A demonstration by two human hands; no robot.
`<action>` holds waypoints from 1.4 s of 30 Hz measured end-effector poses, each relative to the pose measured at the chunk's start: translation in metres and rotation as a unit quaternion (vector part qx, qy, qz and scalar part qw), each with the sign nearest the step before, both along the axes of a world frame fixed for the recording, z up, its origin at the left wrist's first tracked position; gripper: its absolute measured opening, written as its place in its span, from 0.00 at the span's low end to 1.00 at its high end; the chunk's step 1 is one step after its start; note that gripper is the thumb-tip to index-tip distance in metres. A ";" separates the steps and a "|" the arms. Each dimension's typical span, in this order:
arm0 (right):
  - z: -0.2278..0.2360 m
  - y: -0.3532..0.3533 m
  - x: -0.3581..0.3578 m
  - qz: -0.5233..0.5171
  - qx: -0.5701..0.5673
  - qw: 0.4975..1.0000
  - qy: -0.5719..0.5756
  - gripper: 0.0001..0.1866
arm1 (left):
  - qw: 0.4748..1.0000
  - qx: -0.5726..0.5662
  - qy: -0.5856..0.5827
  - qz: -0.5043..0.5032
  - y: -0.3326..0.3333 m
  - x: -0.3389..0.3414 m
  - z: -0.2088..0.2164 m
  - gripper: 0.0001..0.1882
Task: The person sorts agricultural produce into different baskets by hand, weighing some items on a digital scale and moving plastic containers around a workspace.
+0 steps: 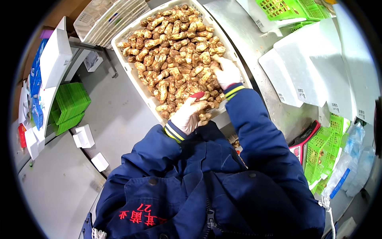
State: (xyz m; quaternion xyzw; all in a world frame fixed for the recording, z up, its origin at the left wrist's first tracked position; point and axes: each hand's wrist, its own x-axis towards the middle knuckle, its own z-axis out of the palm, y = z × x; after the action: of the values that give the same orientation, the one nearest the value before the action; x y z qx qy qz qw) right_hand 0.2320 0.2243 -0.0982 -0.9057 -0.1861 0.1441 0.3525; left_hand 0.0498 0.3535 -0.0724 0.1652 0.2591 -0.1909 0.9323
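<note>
A cream plastic crate (140, 92) stands in front of me, heaped with stubby brown-and-cream mushrooms (171, 55). At its near edge, my left hand (185, 116), in a pale glove with a red tip on one finger, is closed around a mushroom (200, 105). More small mushrooms lie just beside those fingers. My right hand (228, 72), also in a pale glove, reaches over the crate's right side. Its fingers curl down onto a mushroom at the heap's edge, and they partly hide it.
Nested cream crates (109, 24) stand at the far left. Green baskets (71, 104) are stacked at left, near a small white box (83, 136). On the right are a metal table (258, 44), white foam-like lids (314, 59), a red-edged scale (304, 139), green baskets (324, 151) and clear plastic bags (350, 159).
</note>
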 end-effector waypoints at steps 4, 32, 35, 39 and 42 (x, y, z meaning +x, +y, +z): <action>-0.015 -0.039 0.000 -0.146 0.450 0.806 0.355 0.20 | 0.998 -0.013 -0.056 0.020 0.011 0.002 -0.020 0.16; 0.041 -0.003 -0.008 0.149 0.161 0.967 0.126 0.23 | 0.972 -0.162 -0.017 0.169 0.011 0.018 -0.016 0.23; 0.008 0.013 0.023 0.225 -0.026 0.946 -0.233 0.27 | 0.970 -0.180 0.003 0.166 0.009 0.015 -0.022 0.21; -0.010 0.021 0.031 0.237 -0.016 0.941 -0.240 0.26 | 0.972 -0.195 -0.020 0.130 0.007 0.014 -0.026 0.20; -0.003 0.004 0.031 0.146 0.137 0.976 0.090 0.22 | 0.979 -0.138 -0.028 0.146 0.012 0.019 -0.016 0.17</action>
State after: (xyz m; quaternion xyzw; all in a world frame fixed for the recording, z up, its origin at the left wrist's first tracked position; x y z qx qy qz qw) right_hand 0.2635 0.2283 -0.1014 -0.7952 -0.3020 0.2476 0.4638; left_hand 0.0690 0.3660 -0.0889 0.0004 0.2254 -0.0822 0.9708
